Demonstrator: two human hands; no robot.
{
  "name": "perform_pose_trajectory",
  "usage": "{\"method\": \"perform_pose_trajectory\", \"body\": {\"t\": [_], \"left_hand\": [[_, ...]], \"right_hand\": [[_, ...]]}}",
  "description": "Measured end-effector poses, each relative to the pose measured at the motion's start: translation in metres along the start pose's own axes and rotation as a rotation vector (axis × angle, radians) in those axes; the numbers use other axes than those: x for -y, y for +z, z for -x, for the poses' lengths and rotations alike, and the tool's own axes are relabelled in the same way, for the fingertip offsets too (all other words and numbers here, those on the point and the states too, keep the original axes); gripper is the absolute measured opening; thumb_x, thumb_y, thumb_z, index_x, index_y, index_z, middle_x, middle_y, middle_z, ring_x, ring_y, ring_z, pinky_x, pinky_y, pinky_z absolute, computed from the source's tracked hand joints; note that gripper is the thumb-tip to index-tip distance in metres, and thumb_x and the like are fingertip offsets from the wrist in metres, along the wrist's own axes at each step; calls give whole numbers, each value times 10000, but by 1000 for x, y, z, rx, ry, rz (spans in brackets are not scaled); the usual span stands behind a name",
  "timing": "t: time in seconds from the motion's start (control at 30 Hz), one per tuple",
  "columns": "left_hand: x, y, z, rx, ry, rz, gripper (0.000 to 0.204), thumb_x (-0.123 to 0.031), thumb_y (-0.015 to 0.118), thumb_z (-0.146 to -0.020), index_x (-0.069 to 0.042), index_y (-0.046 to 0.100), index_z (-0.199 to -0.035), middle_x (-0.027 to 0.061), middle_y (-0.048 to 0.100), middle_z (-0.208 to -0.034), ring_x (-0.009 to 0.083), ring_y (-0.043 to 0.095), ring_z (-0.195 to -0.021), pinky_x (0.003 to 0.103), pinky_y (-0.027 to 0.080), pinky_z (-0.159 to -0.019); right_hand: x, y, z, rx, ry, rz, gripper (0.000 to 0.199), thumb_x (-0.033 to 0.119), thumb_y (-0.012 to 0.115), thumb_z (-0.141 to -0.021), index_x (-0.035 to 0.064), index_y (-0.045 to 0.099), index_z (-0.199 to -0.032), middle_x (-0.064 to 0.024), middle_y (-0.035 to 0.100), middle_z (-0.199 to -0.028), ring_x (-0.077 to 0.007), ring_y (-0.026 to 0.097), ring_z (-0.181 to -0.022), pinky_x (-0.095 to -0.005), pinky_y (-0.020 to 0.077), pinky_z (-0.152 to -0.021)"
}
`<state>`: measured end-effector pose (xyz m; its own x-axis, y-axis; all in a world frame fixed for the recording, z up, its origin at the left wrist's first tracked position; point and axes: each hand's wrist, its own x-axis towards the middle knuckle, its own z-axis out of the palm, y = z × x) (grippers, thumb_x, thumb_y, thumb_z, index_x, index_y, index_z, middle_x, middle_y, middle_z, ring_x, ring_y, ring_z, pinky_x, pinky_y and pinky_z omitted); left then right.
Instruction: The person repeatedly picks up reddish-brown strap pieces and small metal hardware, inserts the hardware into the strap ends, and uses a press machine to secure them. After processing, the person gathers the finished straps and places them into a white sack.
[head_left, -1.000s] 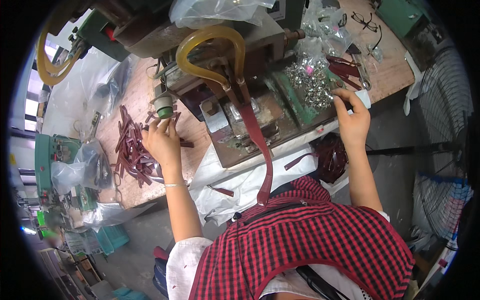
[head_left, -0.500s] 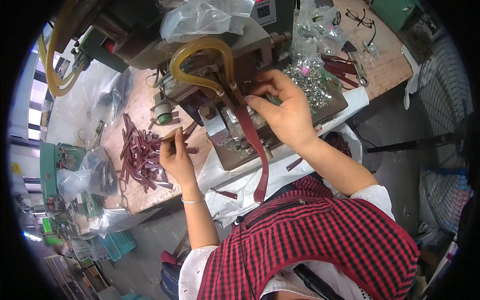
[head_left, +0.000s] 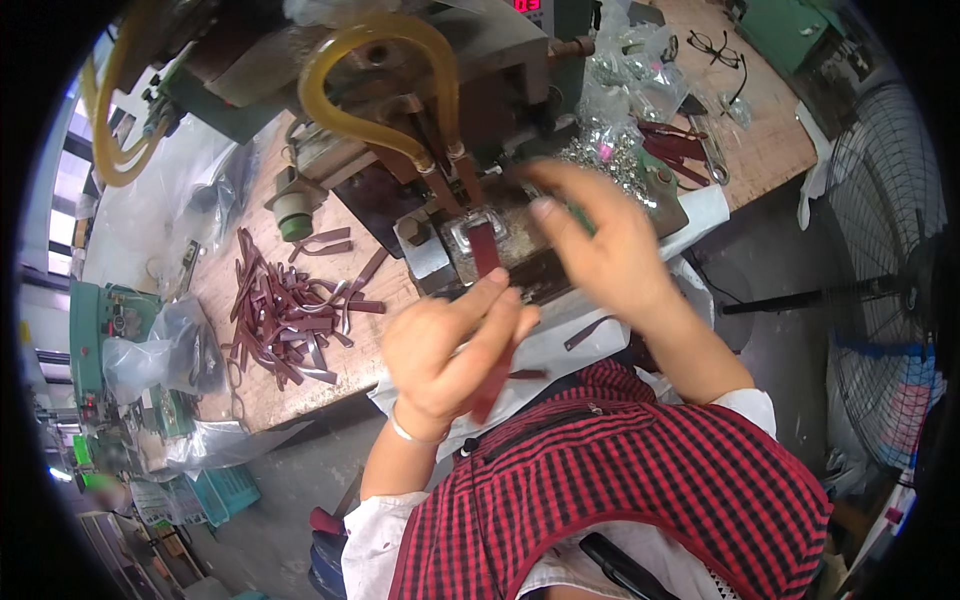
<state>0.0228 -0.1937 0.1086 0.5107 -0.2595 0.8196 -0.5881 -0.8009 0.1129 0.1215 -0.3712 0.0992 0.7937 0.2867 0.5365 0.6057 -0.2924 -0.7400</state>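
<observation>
Maroon strap [head_left: 494, 375] is pinched in the left hand [head_left: 450, 355]; right hand [head_left: 600, 250], fingers spread and blurred, should steady its end squarely beyond the fingertips on the press plate [head_left: 480, 245].

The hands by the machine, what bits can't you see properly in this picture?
- Head view: the right hand is smeared by motion blur, so whether its fingers pinch anything cannot be told.
- Head view: the dark red strap is partly covered by the left hand; its full length is hidden.
- Head view: the silver metal parts in clear bags are too small to identify.
</observation>
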Motion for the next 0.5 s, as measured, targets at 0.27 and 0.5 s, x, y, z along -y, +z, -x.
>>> {"method": "perform_pose_trajectory", "body": {"t": [0.27,0.5], "left_hand": [[9,23,1,-48,118,2,246,-74,892,-741,-83,744,-937,84,749,-882,162,628,-593,272,480,-505],[2,19,3,-29,40,36,233,-42,874,-751,-57,756,-951,108,755,-893,196,674,-650,284,507,-540]], "right_hand": [[-130,-26,27,-144,-25,671,204,162,785,-777,76,759,-961,-181,666,-1232,-378,584,-1240,-467,496,-1004],[-122,22,-29,-106,-75,797,156,184,760,-768,127,738,-912,-62,635,-941,-290,609,-995,-444,532,-758]]}}
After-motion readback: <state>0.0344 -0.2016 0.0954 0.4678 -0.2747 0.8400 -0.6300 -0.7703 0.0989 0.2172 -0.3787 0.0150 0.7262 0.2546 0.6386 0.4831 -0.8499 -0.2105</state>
